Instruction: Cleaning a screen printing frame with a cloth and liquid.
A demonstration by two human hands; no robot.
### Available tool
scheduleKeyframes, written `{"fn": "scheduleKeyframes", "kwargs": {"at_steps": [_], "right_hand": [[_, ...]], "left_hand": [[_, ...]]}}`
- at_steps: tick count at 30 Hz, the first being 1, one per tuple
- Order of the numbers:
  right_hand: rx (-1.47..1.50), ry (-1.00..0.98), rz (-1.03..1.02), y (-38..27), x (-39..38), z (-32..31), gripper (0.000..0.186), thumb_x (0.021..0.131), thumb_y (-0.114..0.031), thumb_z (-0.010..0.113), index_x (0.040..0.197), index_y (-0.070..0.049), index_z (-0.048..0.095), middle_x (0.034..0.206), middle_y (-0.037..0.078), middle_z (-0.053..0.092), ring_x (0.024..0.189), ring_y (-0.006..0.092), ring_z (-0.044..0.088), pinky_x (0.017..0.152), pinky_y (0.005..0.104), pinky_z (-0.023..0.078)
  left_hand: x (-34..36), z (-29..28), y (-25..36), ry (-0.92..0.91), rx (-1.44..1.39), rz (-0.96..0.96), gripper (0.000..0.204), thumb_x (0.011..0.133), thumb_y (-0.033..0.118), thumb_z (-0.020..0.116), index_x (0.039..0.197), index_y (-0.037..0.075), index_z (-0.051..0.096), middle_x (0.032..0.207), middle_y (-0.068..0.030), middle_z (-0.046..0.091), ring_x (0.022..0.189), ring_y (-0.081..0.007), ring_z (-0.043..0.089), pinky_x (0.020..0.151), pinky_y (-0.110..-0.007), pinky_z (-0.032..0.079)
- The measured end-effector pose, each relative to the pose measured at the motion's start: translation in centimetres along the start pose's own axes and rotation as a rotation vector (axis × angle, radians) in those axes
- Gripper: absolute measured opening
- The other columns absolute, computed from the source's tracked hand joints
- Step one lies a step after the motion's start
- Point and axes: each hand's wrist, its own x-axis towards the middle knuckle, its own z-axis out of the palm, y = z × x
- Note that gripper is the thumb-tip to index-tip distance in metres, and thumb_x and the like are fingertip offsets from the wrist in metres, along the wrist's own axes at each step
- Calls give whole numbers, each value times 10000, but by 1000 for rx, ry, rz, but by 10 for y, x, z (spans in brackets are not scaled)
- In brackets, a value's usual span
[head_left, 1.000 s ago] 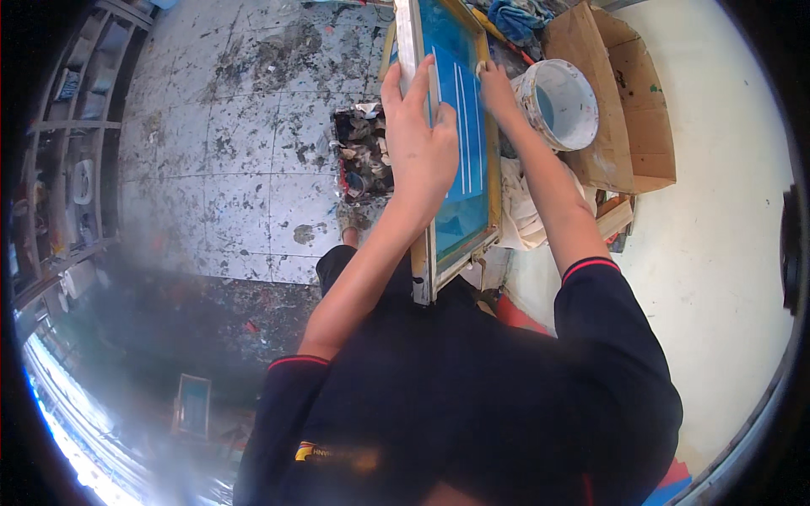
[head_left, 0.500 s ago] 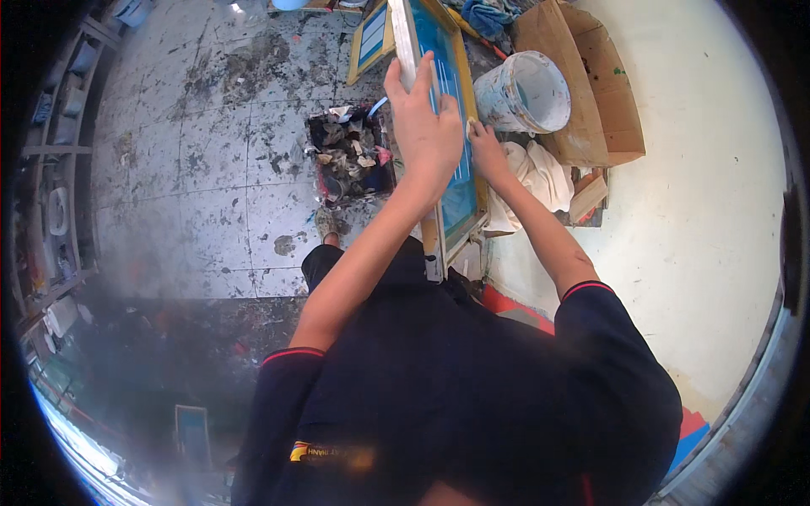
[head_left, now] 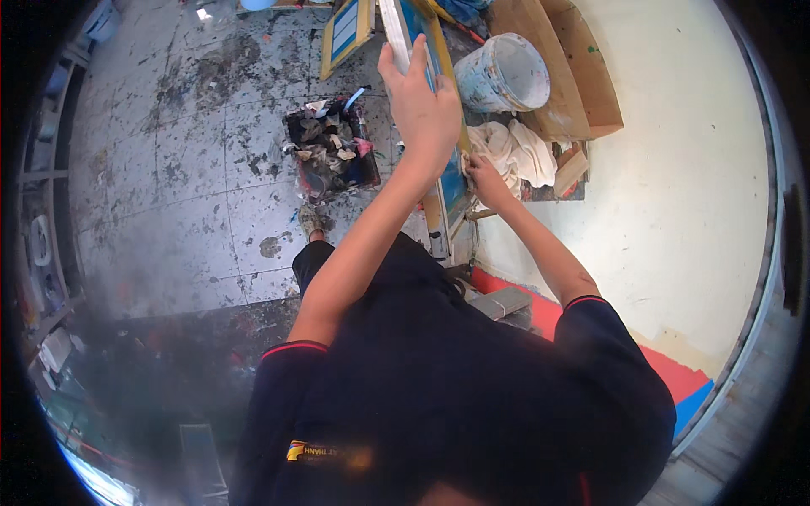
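left hand (head_left: 424,118) clamped over the pale edge of a blue-panelled frame (head_left: 395,34), which stands left of the bucket (head_left: 504,76); top cut off, panel mostly hidden behind the hand. right hand (head_left: 489,181) at frame's right edge; fingertips bunched, cannot tell on what.

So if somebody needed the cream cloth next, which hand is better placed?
Probably the right: the right hand is close beside the cream cloth. The left hand is farther off, holding the frame's left edge.
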Motion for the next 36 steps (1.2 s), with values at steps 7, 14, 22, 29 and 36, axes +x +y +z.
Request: {"fn": "scheduleKeyframes", "kwargs": {"at_steps": [7, 14, 22, 29, 36], "right_hand": [[1, -112, 27, 5, -9, -4, 289, 790, 94, 656, 1044, 60, 789, 1308, 206, 686, 1229, 432, 639, 1049, 487, 561], [45, -241, 172, 28, 18, 3, 230, 853, -102, 658, 976, 61, 763, 1059, 296, 760, 1053, 492, 729, 934, 559, 581], [138, -360, 245, 56, 38, 18, 293, 853, -151, 664, 1020, 52, 790, 1041, 313, 779, 1004, 483, 753, 879, 554, 584], [502, -484, 269, 48, 44, 0, 263, 799, -158, 660, 861, 80, 752, 752, 160, 709, 714, 245, 648, 711, 450, 522], [461, -525, 290, 51, 41, 0, 255, 823, -171, 671, 811, 83, 693, 709, 99, 641, 704, 185, 581, 669, 402, 478]], "left_hand": [[-1, 3, -2, 18, 7, 34, 610, 988, 100, 643, 1597, 80, 606, 1710, -275, 311, 1489, -495, 512, 1198, -490, 458], [0, 7, 7, 26, 30, 3, 591, 1008, 133, 616, 1599, 132, 622, 1691, -234, 338, 1500, -449, 513, 1193, -492, 457], [-5, 22, 28, 5, 71, -20, 592, 1024, 150, 610, 1616, 150, 593, 1734, -227, 296, 1490, -462, 528, 1178, -509, 477], [-7, 26, 33, -11, 126, -45, 591, 1039, 170, 612, 1627, 156, 560, 1739, -228, 286, 1447, -490, 563, 1174, -535, 482], [-6, 30, 34, -26, 105, -16, 588, 1037, 170, 613, 1623, 154, 565, 1732, -229, 292, 1435, -497, 570, 1174, -544, 480]]}}
